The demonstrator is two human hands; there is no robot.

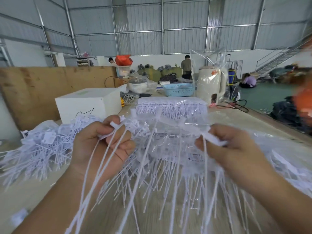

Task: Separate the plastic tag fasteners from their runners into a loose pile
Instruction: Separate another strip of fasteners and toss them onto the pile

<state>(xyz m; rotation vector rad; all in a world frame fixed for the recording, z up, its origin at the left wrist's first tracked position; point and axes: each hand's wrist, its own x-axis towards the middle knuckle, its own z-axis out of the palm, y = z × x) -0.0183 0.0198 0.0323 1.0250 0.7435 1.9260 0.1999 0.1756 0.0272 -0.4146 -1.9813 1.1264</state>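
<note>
Left hand grips several white fasteners; right hand pinches 1 fastener head above the worktop pile.

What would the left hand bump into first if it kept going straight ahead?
Probably the loose pile of fasteners just beyond the left hand, then the white box; depth is hard to judge.

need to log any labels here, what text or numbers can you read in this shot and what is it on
No text can be read in this picture.
White box: a black scribble on its front, not readable as letters; a pale green label on top, blurred.
Clear packet under the fasteners: dark print, too blurred to read.
Cream kettle: an orange sticker, too small to read.
</note>
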